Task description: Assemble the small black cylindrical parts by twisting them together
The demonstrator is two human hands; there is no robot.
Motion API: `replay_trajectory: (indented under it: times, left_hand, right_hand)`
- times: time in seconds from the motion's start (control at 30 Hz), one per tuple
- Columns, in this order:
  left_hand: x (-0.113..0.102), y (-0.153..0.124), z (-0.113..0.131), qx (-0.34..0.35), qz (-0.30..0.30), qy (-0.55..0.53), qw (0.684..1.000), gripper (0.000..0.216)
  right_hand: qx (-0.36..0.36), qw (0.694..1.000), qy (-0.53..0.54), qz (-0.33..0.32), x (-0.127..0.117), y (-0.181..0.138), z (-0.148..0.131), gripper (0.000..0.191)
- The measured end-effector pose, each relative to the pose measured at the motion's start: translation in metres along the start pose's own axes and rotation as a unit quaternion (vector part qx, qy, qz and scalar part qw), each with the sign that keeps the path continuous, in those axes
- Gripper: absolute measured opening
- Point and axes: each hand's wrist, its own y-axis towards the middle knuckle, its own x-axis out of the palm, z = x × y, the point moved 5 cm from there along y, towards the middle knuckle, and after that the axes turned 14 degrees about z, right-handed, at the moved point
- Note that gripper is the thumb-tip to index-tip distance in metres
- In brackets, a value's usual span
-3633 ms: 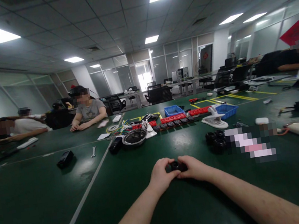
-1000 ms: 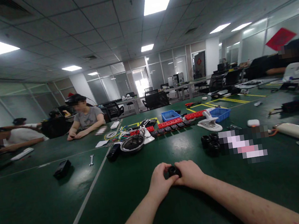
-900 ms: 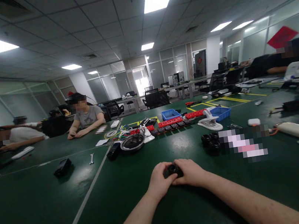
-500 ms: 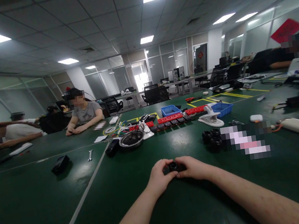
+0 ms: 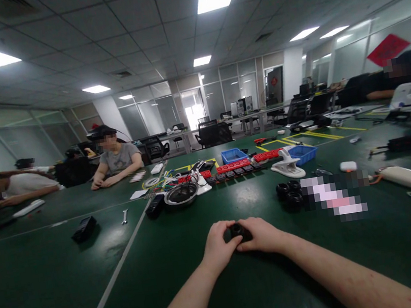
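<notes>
My left hand [image 5: 219,245] and my right hand [image 5: 262,234] meet in front of me over the green table [image 5: 92,274]. Both are closed around a small black round part [image 5: 237,230] held between their fingertips. The part's top shows between my thumbs; its underside is hidden by my fingers. To the right, a little farther off, lie several similar black round parts [image 5: 291,194] in a cluster.
Farther back stand a round metal dish [image 5: 181,195], red and black switch strips [image 5: 236,167], two blue bins [image 5: 234,155], a white clamp [image 5: 288,165], a wrench [image 5: 123,216] and black boxes [image 5: 84,228]. People sit at the left and right. White cases [image 5: 410,177] lie at right.
My hands stay together on the black part, with small shifts of the fingers around it. The view bobs slightly; nothing else on the table has moved.
</notes>
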Motion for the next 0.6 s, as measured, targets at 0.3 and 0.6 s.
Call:
replay_trajectory:
  times: [0.3, 0.6]
  left_hand:
    - [0.001, 0.000, -0.003, -0.011, -0.018, -0.012, 1.000, 0.032]
    - [0.006, 0.002, -0.010, -0.017, 0.017, 0.023, 0.999, 0.027]
  right_hand:
    - [0.052, 0.997, 0.063, -0.014, 0.006, 0.002, 0.014, 0.026]
    - [0.060, 0.990, -0.131, 0.013, 0.006, 0.001, -0.005, 0.030]
